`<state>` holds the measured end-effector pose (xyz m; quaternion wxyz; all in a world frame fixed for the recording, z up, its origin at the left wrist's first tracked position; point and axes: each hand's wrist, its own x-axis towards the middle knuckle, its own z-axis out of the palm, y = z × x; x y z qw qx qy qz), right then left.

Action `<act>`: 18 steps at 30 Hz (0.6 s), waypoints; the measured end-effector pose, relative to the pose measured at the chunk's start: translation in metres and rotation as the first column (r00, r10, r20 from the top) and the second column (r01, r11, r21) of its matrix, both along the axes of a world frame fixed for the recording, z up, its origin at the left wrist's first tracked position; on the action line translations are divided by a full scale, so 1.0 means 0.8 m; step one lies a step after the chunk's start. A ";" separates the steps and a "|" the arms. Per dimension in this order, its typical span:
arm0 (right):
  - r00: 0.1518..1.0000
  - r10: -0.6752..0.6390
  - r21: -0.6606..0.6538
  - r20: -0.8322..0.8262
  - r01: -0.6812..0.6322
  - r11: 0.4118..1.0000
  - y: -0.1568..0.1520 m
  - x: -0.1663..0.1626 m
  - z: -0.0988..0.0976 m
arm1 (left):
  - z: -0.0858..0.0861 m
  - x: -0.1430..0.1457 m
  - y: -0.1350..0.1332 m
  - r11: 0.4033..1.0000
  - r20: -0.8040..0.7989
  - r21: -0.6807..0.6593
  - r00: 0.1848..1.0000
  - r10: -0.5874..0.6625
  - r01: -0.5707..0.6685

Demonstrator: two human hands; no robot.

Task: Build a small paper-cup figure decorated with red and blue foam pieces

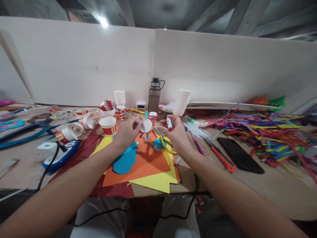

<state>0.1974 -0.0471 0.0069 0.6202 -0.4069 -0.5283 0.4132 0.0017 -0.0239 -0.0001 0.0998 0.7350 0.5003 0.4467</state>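
My left hand (127, 132) is closed around a small white paper cup (146, 126) with red trim and coloured strips sticking out of it, held on its side above the table. My right hand (173, 132) is closed on a white glue stick with a red end (169, 123), right beside the cup. Under both hands lie orange paper (143, 165), yellow paper (158, 181) and a blue cut-out (125, 160).
White and red decorated cups (108, 125) stand at the left, with stacks of white cups (182, 101) and a grey bottle (154, 95) at the back. A glue gun (60, 155) lies at the left. An orange cutter (221, 157), a black phone (239, 154) and heaps of coloured strips (267, 135) fill the right.
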 end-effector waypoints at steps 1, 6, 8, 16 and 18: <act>1.000 0.005 -0.013 -0.006 -0.005 1.000 0.003 -0.008 -0.002 | 0.001 -0.001 -0.001 1.000 -0.019 0.017 1.000 0.006 -0.005; 0.998 0.044 -0.019 -0.038 -0.045 0.999 0.012 -0.039 -0.008 | 0.006 -0.005 -0.006 0.995 -0.033 0.098 0.999 -0.007 0.010; 0.998 0.044 0.003 -0.055 -0.044 0.999 0.015 -0.041 -0.010 | 0.008 -0.005 -0.007 0.996 0.049 0.088 0.998 -0.037 0.033; 0.986 0.069 0.015 -0.150 -0.067 0.998 0.015 -0.020 -0.007 | 0.006 0.006 -0.001 0.871 0.736 -0.162 0.645 -0.207 0.464; 0.986 0.081 0.010 -0.145 -0.080 0.997 0.012 -0.017 -0.005 | 0.003 0.008 0.000 0.813 0.760 -0.188 0.605 -0.235 0.552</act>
